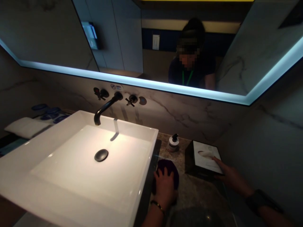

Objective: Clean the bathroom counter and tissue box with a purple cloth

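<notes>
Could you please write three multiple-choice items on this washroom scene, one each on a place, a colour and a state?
1. Where is the cloth?
A. In the basin
B. On the counter right of the basin
C. On the tissue box

2. What colour is the tap?
A. Black
B. Gold
C. White

3. What is the right hand doing?
A. Gripping the soap bottle
B. Turning a tap handle
C. Touching the tissue box with fingers stretched out

Answers: 1 B, the left hand presses the cloth to the counter beside the basin. 2 A, the spout is dark against the white basin. 3 C, its fingertips lie on the box top, while the soap bottle stands untouched.
</notes>
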Demonstrator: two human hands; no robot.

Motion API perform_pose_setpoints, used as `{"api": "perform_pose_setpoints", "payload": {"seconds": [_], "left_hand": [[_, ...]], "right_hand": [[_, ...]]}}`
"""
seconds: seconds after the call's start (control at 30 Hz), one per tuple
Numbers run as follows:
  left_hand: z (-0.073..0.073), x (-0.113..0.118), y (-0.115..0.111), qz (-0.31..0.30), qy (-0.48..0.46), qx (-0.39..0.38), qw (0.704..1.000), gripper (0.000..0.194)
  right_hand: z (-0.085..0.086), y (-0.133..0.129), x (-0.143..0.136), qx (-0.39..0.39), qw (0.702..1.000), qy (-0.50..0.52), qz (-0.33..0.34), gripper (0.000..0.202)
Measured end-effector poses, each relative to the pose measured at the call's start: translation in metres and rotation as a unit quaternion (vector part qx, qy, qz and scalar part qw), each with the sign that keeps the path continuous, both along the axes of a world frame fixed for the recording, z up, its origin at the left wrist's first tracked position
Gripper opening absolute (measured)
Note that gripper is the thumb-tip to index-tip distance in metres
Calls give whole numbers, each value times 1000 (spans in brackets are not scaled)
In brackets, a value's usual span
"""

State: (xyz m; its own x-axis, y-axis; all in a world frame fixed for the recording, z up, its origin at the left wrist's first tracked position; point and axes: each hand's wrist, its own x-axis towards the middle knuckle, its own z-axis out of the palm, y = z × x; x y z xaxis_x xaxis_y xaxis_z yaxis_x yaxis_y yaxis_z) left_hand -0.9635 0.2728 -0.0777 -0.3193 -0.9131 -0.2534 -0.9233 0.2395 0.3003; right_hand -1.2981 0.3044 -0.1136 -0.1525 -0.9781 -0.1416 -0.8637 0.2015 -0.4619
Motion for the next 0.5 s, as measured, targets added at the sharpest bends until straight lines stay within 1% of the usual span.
{"api": "perform_pose_setpoints", "payload": {"seconds": [0.03, 0.1, 0.13, 0.17, 0.2, 0.23, 0.27, 0.33, 0.4, 0.5], "left_hand": [[14, -5, -11, 17, 4, -38, 999, 60], [47, -18, -43, 44, 19, -130, 990, 41], [62, -26, -64, 34, 24, -160, 986, 38], [75, -35, -85, 6, 20, -170, 985, 37], [84, -43, -106, -27, 11, -163, 986, 35], [89, -51, -126, -61, 0, -146, 987, 34], [90, -57, -142, -90, -13, -126, 988, 32], [87, -64, -166, -131, -29, -90, 987, 28], [81, -64, -178, -171, -38, -70, 982, 26], [79, -64, -184, -221, -50, -52, 973, 27]], "right_hand": [[1, -1, 1, 16, 1000, -9, -3, 79], [5, -2, 5, 51, 999, -21, 0, 81], [8, -2, 7, 61, 998, -22, 3, 81], [10, -2, 9, 68, 997, -21, 8, 81], [12, -2, 11, 72, 997, -18, 10, 80], [13, -2, 12, 73, 997, -15, 10, 80], [14, -2, 12, 74, 997, -12, 8, 79], [14, -2, 13, 72, 997, -11, 5, 79], [13, -2, 13, 69, 998, -15, 2, 79], [15, -3, 16, 64, 998, -18, -2, 78]]}}
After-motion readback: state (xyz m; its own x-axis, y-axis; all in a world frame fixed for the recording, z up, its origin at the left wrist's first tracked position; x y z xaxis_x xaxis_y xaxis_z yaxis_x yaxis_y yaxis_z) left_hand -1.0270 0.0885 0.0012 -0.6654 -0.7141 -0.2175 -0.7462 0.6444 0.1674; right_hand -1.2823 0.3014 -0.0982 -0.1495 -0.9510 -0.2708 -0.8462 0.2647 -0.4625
